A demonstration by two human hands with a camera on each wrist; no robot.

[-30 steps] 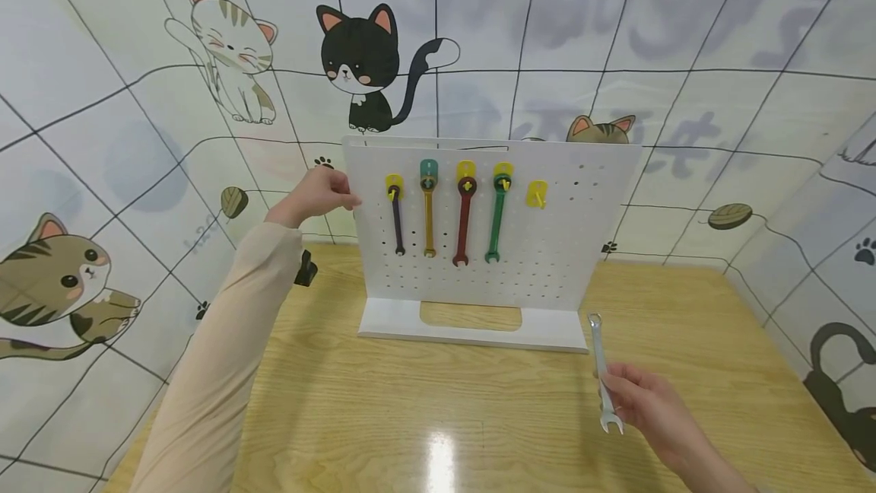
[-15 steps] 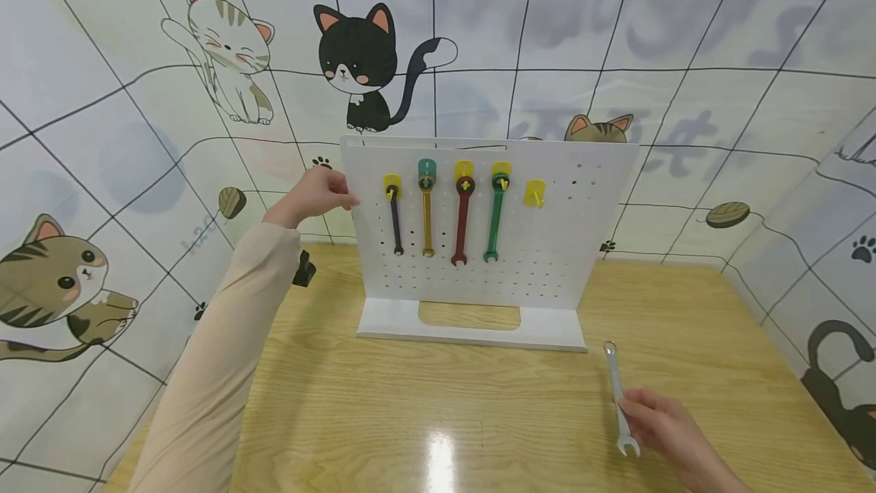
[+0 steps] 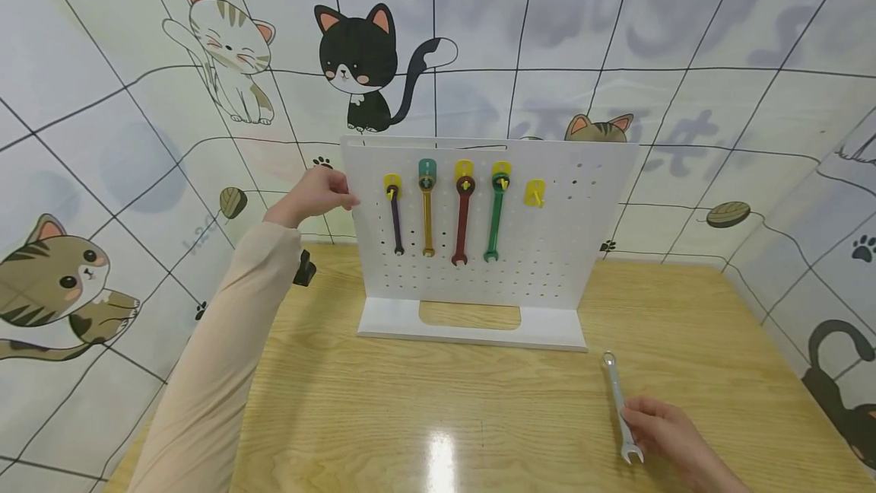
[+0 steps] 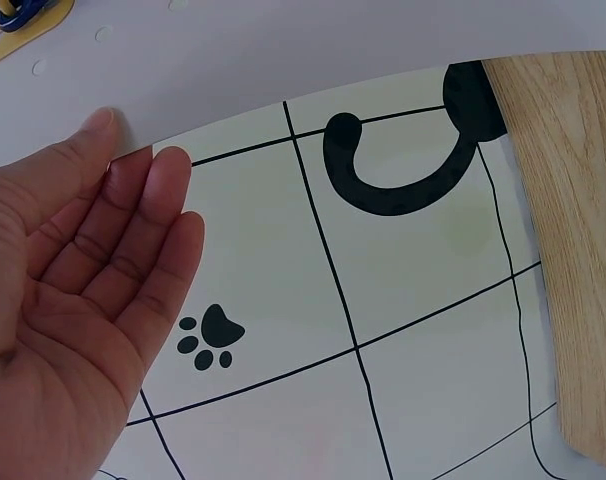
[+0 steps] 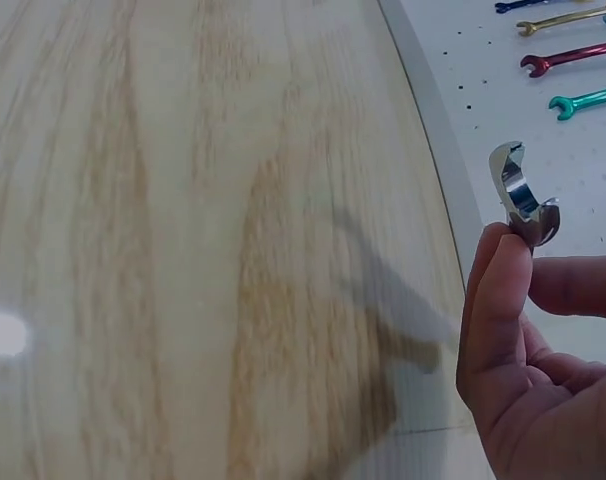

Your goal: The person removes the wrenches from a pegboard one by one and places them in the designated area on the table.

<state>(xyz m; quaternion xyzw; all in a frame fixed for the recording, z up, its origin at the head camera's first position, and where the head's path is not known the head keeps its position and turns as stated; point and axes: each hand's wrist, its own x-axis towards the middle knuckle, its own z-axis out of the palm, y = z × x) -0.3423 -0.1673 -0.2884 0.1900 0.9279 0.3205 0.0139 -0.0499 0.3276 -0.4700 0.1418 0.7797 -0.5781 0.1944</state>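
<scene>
At the left edge of a white pegboard (image 3: pixel 561 249), my left hand (image 3: pixel 311 195) pinches the panel, thumb in front and fingers behind it. My right hand (image 3: pixel 665 432) holds a silver combination wrench (image 3: pixel 616 394) over the table's right side. Its ring end points away toward the board, and the open-end jaw (image 5: pixel 513 185) sticks out above my fingers in the right wrist view. On the board hang a dark purple wrench (image 3: pixel 397 223), a gold wrench (image 3: pixel 428 223), a red wrench (image 3: pixel 462 223) and a green wrench (image 3: pixel 494 223). A yellow hook (image 3: pixel 534 192) right of them carries nothing.
The pegboard stands on a white base (image 3: pixel 472 335) with a cut-out, on a wood-grain table (image 3: pixel 438 394). Behind and beside it hang cloth walls (image 3: pixel 479 36) printed with cats and grid lines. A small black object (image 3: pixel 305 268) sits behind my left forearm.
My right hand has drawn the silver wrench back from the board, toward the lower right. My left hand stays on the pegboard's edge.
</scene>
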